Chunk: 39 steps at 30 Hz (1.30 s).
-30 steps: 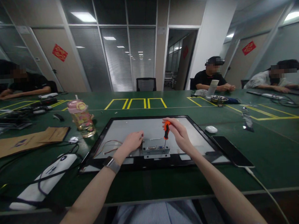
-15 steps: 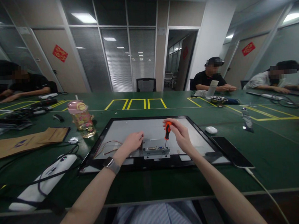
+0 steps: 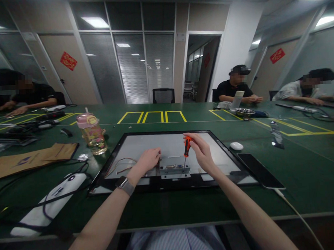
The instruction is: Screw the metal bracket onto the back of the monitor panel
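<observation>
A flat display panel [image 3: 140, 145] with a black frame lies back up on the green table. Near its front edge sits a metal bracket [image 3: 165, 172] with video ports along its face. My right hand [image 3: 201, 151] is closed around the red and black handle of a screwdriver [image 3: 187, 146]. The tool stands nearly upright, its tip down at the bracket's right part. My left hand [image 3: 148, 159] has its fingers curled at the bracket's left end; the fingertips are partly hidden. Thin wires [image 3: 121, 166] lie on the panel left of that hand.
A pink-lidded bottle [image 3: 91, 133], a paper bag [image 3: 33, 159] and a white power strip [image 3: 51, 203] with black cables are at left. On the right lie a phone [image 3: 259, 170] on a cable and a white mouse-like case [image 3: 236, 146]. Several people sit around the table.
Both hands stay in nearly the same place, the screwdriver still upright at the bracket. The view has shifted very slightly. The person at far left has moved a hand a little.
</observation>
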Each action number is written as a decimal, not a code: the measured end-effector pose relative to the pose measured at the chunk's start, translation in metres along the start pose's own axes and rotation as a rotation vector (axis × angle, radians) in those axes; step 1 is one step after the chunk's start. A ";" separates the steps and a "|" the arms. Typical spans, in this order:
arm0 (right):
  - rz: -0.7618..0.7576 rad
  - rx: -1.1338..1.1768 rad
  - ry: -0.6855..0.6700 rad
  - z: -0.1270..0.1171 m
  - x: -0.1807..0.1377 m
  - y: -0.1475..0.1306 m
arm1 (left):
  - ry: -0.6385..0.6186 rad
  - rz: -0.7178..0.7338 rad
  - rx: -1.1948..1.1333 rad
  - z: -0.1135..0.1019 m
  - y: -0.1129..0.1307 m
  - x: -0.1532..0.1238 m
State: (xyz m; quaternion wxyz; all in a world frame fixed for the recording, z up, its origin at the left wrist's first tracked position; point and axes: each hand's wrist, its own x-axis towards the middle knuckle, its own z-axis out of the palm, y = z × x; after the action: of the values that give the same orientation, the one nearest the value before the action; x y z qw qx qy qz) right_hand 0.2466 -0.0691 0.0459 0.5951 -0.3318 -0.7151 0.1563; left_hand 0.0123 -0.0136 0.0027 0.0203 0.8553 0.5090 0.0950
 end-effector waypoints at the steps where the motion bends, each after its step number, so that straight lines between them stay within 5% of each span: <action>1: 0.003 0.028 -0.018 0.000 -0.001 0.001 | 0.000 0.001 0.000 0.000 0.000 0.000; 10: -0.045 -0.089 0.058 0.003 0.001 -0.002 | -0.006 -0.007 0.005 -0.001 0.000 0.001; 17: -0.042 -0.002 -0.020 0.001 -0.001 -0.002 | -0.011 -0.013 0.011 -0.002 0.000 0.000; 23: -0.047 -0.079 0.073 0.003 0.001 -0.003 | -0.017 -0.020 0.024 -0.002 0.002 0.001; 39: -0.061 -0.033 -0.015 0.000 0.001 -0.002 | -0.046 -0.060 0.025 -0.004 0.002 0.002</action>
State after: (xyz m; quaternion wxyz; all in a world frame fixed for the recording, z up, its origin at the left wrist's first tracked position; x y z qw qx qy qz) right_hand 0.2455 -0.0702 0.0476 0.5885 -0.3184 -0.7320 0.1286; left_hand 0.0142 -0.0132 0.0068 0.0240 0.8419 0.5348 0.0683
